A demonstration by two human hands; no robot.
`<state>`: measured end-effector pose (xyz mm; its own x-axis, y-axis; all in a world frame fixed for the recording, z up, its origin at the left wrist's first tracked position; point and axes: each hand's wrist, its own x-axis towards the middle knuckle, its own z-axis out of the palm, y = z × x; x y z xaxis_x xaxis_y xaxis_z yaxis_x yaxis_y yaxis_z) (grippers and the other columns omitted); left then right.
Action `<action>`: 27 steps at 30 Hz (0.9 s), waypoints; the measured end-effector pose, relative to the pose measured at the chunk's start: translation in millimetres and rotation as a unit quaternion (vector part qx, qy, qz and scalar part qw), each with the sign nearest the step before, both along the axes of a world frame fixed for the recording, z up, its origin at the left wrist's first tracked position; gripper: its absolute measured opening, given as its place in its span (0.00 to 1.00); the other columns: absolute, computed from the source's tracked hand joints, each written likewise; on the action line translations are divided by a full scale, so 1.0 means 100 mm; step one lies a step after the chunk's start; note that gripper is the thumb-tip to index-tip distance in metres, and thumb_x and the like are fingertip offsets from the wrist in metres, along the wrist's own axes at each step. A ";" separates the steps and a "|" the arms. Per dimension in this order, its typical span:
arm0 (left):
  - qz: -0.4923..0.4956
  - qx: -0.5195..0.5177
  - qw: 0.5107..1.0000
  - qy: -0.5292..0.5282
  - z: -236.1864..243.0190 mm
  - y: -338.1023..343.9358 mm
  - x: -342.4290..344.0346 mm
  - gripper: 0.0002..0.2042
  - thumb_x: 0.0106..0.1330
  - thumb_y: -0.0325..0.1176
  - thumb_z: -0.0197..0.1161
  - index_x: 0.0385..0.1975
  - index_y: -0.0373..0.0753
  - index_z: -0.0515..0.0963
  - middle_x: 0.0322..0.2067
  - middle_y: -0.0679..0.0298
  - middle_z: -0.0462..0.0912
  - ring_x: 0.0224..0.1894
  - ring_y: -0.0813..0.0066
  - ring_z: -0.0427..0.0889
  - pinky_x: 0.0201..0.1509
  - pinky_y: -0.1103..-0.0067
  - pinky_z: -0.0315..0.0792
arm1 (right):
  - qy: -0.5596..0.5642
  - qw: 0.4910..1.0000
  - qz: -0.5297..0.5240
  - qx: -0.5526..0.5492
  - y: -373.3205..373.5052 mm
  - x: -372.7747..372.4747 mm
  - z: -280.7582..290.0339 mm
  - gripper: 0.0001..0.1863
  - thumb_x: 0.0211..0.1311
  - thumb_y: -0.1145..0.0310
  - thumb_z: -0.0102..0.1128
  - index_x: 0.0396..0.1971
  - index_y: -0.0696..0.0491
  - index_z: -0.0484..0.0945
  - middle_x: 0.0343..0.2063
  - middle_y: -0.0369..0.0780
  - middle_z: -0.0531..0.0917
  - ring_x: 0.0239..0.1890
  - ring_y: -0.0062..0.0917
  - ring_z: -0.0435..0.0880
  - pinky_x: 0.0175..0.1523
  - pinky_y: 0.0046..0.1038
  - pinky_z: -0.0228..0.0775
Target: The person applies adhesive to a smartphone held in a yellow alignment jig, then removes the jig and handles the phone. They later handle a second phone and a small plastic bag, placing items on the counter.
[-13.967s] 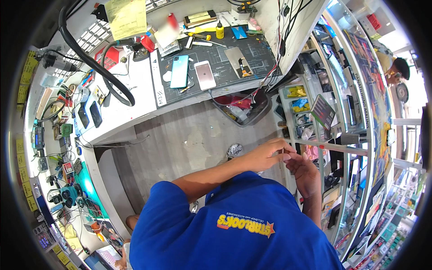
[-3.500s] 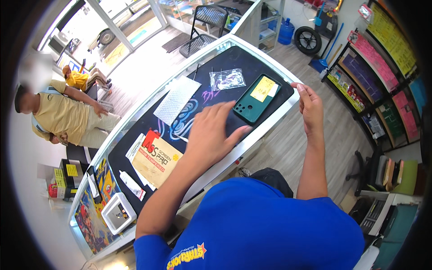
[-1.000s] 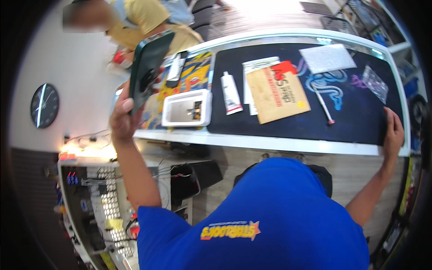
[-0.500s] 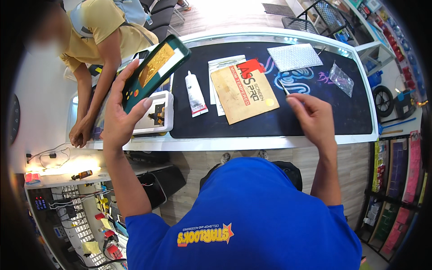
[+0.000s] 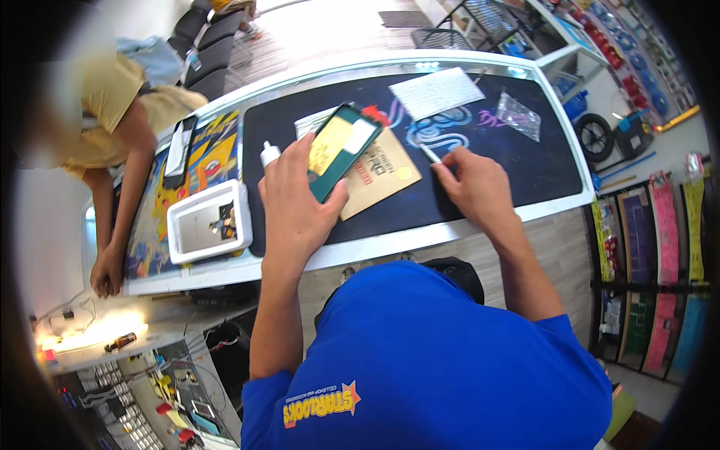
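Observation:
My left hand (image 5: 294, 202) grips a phone (image 5: 337, 144) in a dark green case, thumb on one edge and fingers on the other. A bright yellow picture fills much of its face. The phone is above a tan cardboard envelope (image 5: 384, 178), hiding part of it. Pinched in my right hand (image 5: 480, 187) is a thin silver tool (image 5: 429, 153), its tip pointing away over the black mat (image 5: 517, 176); its exact kind is unclear. A white tube (image 5: 270, 154) lies mostly hidden behind my left fingers.
Left on the counter stands a white tray (image 5: 241, 214) with small dark parts, near another phone (image 5: 180, 154). Bubble wrap (image 5: 437, 93) and a clear plastic bag (image 5: 519, 118) lie on the far right. A person in yellow (image 5: 116, 97) leans on the counter's left end.
My left hand has brought the green-cased phone right and lower, over the envelope. My right hand still holds the thin tool. The whole view has turned and shifted.

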<state>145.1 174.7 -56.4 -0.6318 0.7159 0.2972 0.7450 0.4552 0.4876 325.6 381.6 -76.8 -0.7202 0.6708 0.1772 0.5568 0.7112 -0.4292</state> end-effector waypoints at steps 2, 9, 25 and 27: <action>0.013 -0.045 0.998 0.034 -0.09 0.01 -0.02 0.37 0.57 0.39 0.71 0.68 0.39 0.64 0.60 0.52 0.72 0.65 0.55 0.67 0.72 0.59 0.53 | 0.001 0.999 0.026 -0.048 0.00 -0.02 0.14 0.15 0.63 0.55 0.67 0.35 0.52 0.85 0.19 0.42 0.81 0.23 0.35 0.83 0.30 0.36 0.71; -0.039 0.005 0.998 0.046 0.03 0.08 0.10 0.34 0.61 0.40 0.70 0.68 0.40 0.66 0.64 0.54 0.69 0.71 0.53 0.59 0.74 0.58 0.49 | -0.002 0.983 -0.178 0.051 1.13 0.39 0.21 0.27 0.63 0.44 0.64 0.50 0.50 0.84 0.31 0.49 0.88 0.39 0.45 0.88 0.45 0.41 0.78; -0.245 -0.022 0.960 0.133 0.24 2.30 0.44 0.31 0.67 0.58 0.62 0.57 0.35 0.78 0.52 0.52 0.82 0.58 0.53 0.77 0.68 0.63 0.63 | 0.351 0.902 -0.160 -0.194 1.52 1.24 -0.24 0.13 0.67 0.64 0.68 0.37 0.61 0.85 0.18 0.24 0.67 0.22 0.07 0.60 0.27 0.16 0.51; -0.201 -0.075 0.963 0.161 0.04 2.82 0.49 0.45 0.64 0.69 0.57 0.63 0.27 0.71 0.56 0.44 0.79 0.61 0.49 0.76 0.70 0.62 0.63 | 0.368 0.895 -0.162 -0.191 1.51 1.27 -0.29 0.13 0.67 0.64 0.68 0.37 0.60 0.85 0.18 0.24 0.67 0.22 0.07 0.60 0.27 0.17 0.51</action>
